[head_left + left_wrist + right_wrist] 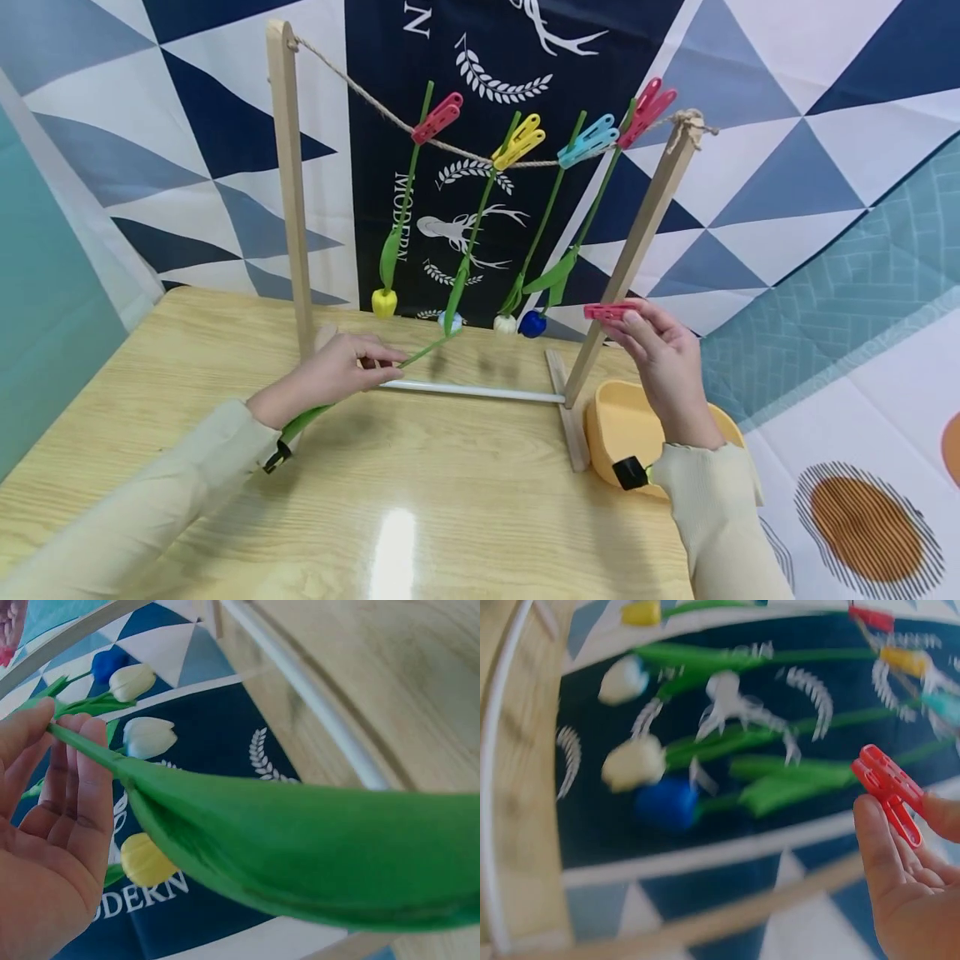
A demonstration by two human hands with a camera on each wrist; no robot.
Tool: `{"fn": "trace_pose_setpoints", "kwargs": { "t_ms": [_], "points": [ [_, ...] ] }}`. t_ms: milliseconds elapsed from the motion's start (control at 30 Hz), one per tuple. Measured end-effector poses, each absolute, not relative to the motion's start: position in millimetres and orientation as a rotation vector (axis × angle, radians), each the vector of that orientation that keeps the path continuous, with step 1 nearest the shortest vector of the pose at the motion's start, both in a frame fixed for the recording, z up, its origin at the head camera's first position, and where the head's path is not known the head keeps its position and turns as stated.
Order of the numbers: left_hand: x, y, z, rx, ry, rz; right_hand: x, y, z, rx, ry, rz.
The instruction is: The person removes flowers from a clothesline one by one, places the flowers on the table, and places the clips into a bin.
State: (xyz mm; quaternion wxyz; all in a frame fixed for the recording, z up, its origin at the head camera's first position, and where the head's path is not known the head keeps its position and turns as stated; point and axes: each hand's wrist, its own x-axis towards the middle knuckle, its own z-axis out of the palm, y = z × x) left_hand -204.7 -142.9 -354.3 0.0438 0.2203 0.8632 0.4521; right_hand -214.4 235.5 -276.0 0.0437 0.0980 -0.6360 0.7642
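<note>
My left hand (347,364) pinches the green stem (429,350) of an artificial flower between thumb and fingertips, left of centre above the table. Its broad leaf (300,844) fills much of the left wrist view; the bloom is out of sight. On the right, my right hand (663,358) grips a red clothespin (609,312) between thumb and fingers, in front of the right post. Above and between the hands, several artificial tulips hang upside down from a rope (360,90), with yellow (384,303), pale (505,323) and blue (533,323) blooms among them.
Red (437,119), yellow (519,143) and blue (588,142) clothespins clip the stems to the rope. It spans a left wooden post (287,167) and a right post (637,242), joined low by a white bar (472,389). A yellow bin (600,437) stands at right.
</note>
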Motion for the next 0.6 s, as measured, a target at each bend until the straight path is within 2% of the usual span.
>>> {"fn": "trace_pose_setpoints", "kwargs": {
  "t_ms": [400,600],
  "points": [
    [-206,-125,-378,0.749,2.498,1.305,-210,312,-354,0.077,-1.866,2.481],
    [-207,-112,-393,0.792,2.47,1.292,-212,334,-385,-0.077,-1.944,2.493]
  ]
}}
